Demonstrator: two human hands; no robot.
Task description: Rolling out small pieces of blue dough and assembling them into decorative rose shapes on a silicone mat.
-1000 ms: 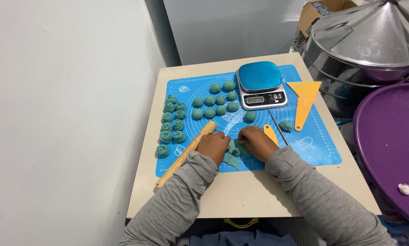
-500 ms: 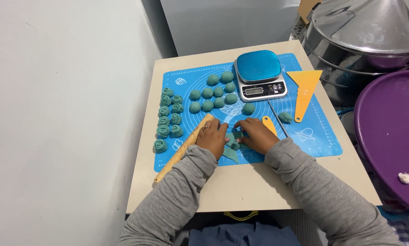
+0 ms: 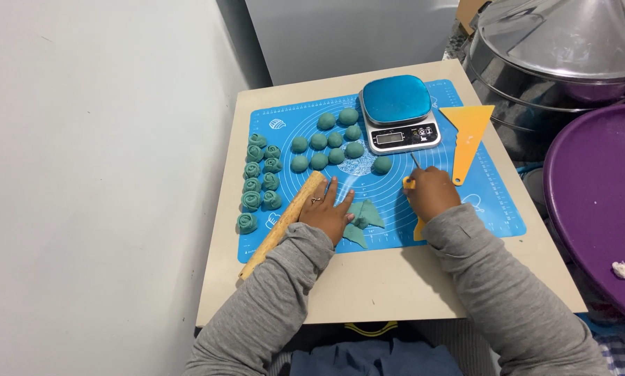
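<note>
My left hand (image 3: 328,212) lies flat with its fingers spread on the blue silicone mat (image 3: 497,209). It presses the left edge of some flat teal dough pieces (image 3: 367,216). A wooden rolling pin (image 3: 279,228) lies slanted just left of it. My right hand (image 3: 432,191) is closed around an orange-handled thin tool (image 3: 418,228) to the right of the dough; the metal tip pokes out above the knuckles. Teal dough balls (image 3: 335,147) sit in rows behind the hands. Rolled rose-like dough pieces (image 3: 259,179) line the mat's left side.
A kitchen scale (image 3: 399,115) with a blue top stands at the mat's back. A yellow scraper (image 3: 469,132) lies to its right. The small beige table (image 3: 368,289) meets a white wall on the left. A steel lidded pot (image 3: 563,49) and a purple round tray (image 3: 598,202) crowd the right.
My right hand left the dough, moved right and closed on the orange-handled tool. My left hand spread flat at the dough's left edge. The view shifted slightly.
</note>
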